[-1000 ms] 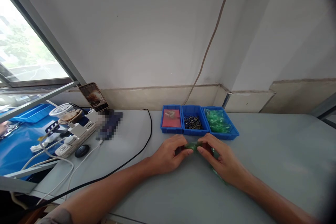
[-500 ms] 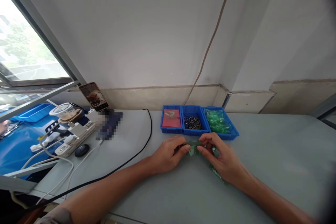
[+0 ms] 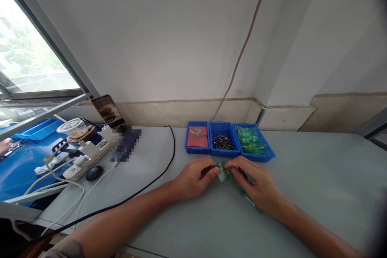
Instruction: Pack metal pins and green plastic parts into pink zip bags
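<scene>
My left hand [image 3: 193, 178] and my right hand [image 3: 255, 183] meet on the grey table [image 3: 187, 225], fingers pinched on a small green plastic bag [image 3: 223, 171] held between them. More green plastic [image 3: 251, 202] shows under my right palm. Just beyond the hands stand three blue bins: a left bin [image 3: 197, 137] with a red pad, a middle bin [image 3: 222, 141] of small dark metal pins, and a right bin [image 3: 251, 140] full of green bags.
A black cable [image 3: 157, 177] crosses the table to the left. Farther left lie a white power strip [image 3: 87, 157], a propped phone [image 3: 108, 111], a lidded cup [image 3: 72, 127] and a blue surface. The wall rises right behind the bins.
The green bag between my fingers has turned and opened out a little. My right hand's fingers have shifted slightly left over it; both hands stay in place.
</scene>
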`<state>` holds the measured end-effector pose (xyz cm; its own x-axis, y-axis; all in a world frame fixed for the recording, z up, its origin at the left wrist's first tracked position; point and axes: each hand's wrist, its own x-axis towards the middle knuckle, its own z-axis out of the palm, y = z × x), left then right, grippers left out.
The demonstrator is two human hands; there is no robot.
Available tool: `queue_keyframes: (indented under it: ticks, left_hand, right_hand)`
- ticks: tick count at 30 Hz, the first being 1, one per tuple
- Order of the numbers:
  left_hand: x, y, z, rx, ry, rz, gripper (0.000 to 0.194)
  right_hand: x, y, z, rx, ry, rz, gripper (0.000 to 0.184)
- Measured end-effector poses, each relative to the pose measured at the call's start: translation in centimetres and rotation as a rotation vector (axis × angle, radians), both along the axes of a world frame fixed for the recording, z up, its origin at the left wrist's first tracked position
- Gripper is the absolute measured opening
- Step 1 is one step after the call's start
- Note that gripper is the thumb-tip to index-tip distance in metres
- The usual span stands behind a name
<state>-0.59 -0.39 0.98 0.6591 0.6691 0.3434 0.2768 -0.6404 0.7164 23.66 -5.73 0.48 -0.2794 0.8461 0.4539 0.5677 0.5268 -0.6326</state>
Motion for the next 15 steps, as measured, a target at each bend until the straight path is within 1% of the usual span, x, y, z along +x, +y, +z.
queue_keyframes:
  ticks: [4,9,15]
  left_hand:
    - [-0.07,0.05,-0.12,-0.042,-0.008,0.010,0.043]
    - [-0.16,0.15,-0.22,-0.089,-0.027,0.031,0.043]
    - [-0.07,0.18,0.06,-0.062,-0.055,0.019,0.041]
  right_hand:
    - [0.07,0.05,-0.09,0.001,-0.013,-0.035,0.026]
    - [0.13,0.15,-0.08,-0.051,-0.043,-0.072,0.022]
    - [-0.07,0.18,0.75,-0.053,-0.002,-0.038,0.022]
